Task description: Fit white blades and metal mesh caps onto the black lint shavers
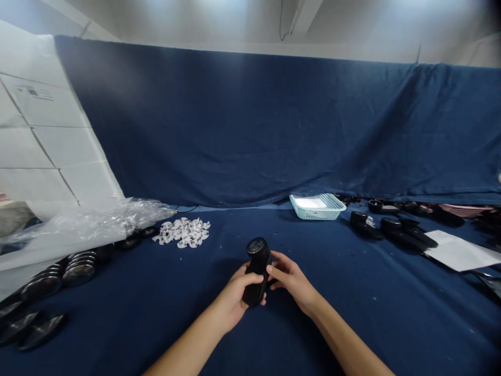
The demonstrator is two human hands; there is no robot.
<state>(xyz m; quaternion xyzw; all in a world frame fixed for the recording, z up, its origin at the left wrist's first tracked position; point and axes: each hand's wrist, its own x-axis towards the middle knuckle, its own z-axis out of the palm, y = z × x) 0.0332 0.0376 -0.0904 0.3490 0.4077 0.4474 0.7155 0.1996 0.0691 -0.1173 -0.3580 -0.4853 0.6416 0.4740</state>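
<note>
Hanging at the back, a big dark blue cloth (250, 130) is covering the wall, and another dark blue cloth (376, 324) is lying over the table. On the left side, large white boards (47, 130) are leaning up, and a clear plastic sheet (97, 224) is lying in front of them. On the right side, a white paper (460, 251) is resting on the table, and a pale blue basket (318, 208) is standing near the far edge. Many black round pieces (78, 269) are lying in a row along the left, and other black pieces (403, 232) are lying together on the right. A pile of small white pieces (182, 232) is sitting near the middle, a little far from the hands. In the center, the person's left hand (237, 295) is clenching the lower part of a black tube (257, 269), with fingers wrapping across it. The right hand (291, 279) is grasping its side too. The tube is staying between both hands, above the table, and its round dark end is pointing upward.
</note>
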